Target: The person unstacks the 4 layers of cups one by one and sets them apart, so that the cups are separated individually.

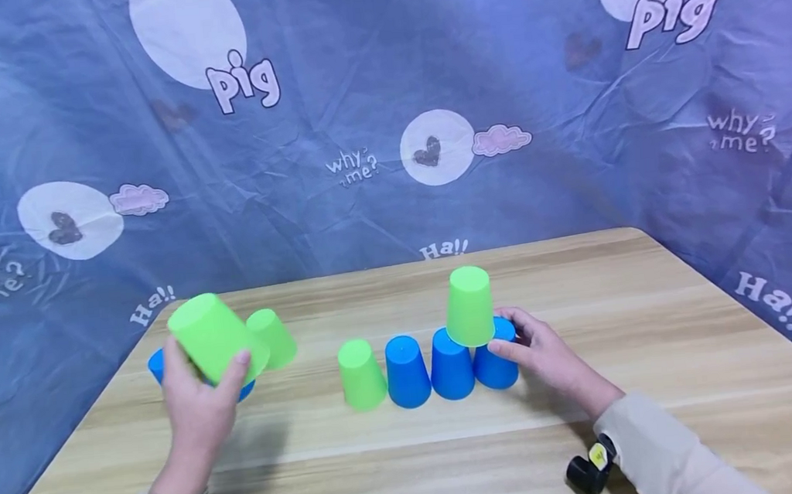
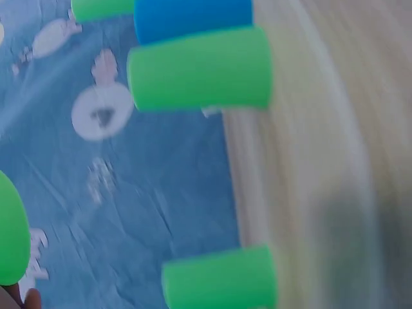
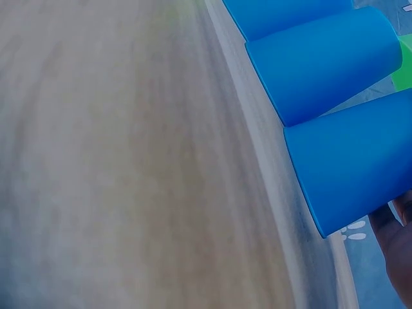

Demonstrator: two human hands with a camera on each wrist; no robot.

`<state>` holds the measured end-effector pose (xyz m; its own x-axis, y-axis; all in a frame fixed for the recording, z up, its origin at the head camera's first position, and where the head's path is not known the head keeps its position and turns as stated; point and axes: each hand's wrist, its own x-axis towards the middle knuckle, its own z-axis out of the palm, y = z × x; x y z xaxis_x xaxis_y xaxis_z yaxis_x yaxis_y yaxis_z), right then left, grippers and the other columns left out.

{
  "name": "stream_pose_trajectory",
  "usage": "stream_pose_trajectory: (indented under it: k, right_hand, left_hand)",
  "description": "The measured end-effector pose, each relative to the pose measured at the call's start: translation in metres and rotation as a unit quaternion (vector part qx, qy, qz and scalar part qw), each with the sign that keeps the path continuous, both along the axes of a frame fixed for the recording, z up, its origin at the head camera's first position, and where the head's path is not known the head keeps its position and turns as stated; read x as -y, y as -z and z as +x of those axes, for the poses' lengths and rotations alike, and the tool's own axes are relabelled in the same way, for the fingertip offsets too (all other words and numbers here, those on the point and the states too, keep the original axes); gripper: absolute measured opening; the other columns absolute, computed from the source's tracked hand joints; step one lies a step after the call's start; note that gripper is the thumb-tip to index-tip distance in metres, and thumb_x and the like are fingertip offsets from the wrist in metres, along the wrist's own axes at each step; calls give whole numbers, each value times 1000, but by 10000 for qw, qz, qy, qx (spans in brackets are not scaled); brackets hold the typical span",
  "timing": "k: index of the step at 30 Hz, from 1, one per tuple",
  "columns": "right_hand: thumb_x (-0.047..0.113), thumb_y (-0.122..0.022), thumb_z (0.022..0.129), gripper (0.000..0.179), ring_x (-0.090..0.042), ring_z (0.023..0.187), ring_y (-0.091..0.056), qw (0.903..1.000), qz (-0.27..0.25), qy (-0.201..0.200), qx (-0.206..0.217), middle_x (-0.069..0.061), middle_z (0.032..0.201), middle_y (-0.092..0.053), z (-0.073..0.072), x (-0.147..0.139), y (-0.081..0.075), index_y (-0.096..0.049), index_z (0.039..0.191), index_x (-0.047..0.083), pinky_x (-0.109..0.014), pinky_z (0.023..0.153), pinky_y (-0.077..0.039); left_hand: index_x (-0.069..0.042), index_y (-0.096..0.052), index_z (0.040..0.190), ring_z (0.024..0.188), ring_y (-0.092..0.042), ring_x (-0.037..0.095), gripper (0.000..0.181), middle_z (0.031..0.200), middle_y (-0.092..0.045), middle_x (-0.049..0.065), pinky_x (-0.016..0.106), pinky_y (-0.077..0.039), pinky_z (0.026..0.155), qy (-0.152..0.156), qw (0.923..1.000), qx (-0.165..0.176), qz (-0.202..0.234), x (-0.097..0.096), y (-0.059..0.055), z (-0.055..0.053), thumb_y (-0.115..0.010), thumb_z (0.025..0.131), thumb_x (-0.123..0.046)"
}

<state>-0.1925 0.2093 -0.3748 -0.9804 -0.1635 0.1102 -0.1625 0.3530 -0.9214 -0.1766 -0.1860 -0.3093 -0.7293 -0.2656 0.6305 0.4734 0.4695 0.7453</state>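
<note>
Hands holding cups, backdrop "pig", "why me?", "Ha!!", yellow labels unclear

The left hand and its green cup mask most of the blue shape behind them; one cup or two cannot be determined. The left wrist view crops this hand and its cup at the left edge. Some right hand fingertips are hidden behind the adjacent blue cup; the right wrist view crops both at the right edge. The surface near both hands is blurred in the wrist views.
</note>
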Motion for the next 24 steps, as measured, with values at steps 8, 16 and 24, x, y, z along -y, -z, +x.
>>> stream_pose_trajectory:
  k: [8, 16, 24]
  right_hand:
    - [31, -58, 91, 53, -35, 119, -46, 10000, 25, -12, 56, -16, 128, -49, -1, -1, 0, -38, 133, 5, -52, 99, -39]
    - [29, -57, 92, 53, -36, 120, -46, 10000, -33, -49, 54, -17, 129, -48, -1, -1, 0, -38, 133, 4, -53, 99, -39]
    - [29, -57, 92, 52, -38, 121, -45, 9999, -34, -67, 96, -18, 131, -46, 1, -1, -1, -37, 134, 3, -54, 99, -39]
  left_hand:
    - [-17, -38, 130, 85, -46, 4, 67, 101, -47, -14, 7, -39, 69, -723, 9944, 769, 64, 45, 23, 6, -69, 75, 4]
    - [-34, -29, 123, 79, -42, -3, 63, 94, -42, -16, 7, -36, 66, -609, 9816, 1765, -412, 86, 39, 9, -67, 81, -6]
    - [-43, -24, 117, 81, -46, -5, 57, 97, -44, -21, 13, -43, 64, 362, 9717, 2207, -760, 110, 51, 8, -59, 88, -9]
